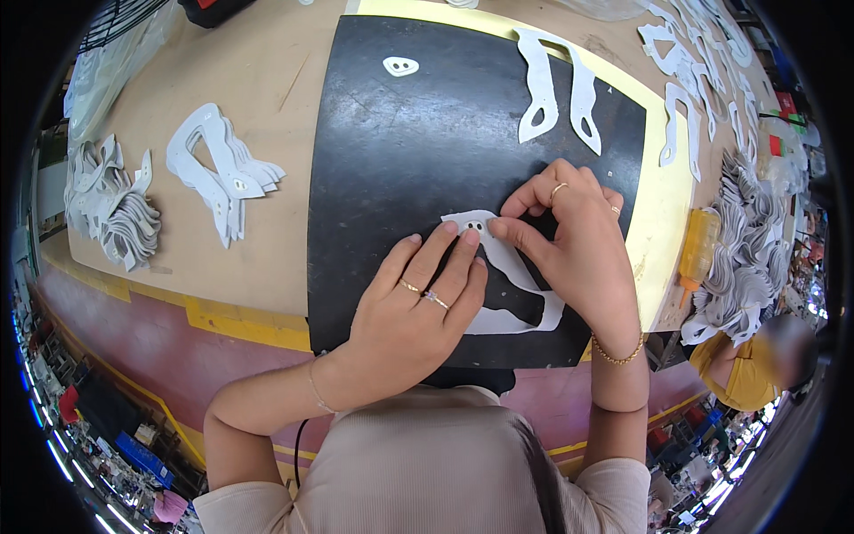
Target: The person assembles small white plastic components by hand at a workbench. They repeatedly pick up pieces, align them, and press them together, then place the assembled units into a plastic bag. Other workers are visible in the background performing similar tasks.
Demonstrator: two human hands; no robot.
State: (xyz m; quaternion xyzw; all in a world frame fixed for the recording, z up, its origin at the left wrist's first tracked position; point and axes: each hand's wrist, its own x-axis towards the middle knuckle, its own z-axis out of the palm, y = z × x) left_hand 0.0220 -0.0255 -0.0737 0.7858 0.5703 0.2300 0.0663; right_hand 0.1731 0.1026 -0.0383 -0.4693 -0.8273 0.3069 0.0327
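White cut-out piece (498, 267) lies on the black mat (391, 151) as I see my left hand (414, 307) pressing it flat, fingers together, while my right hand (569, 240) pinches its top edge.

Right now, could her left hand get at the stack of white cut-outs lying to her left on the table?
Probably yes. The left hand rests flat on the white piece on the black mat, and only bare tabletop lies between it and the stack.
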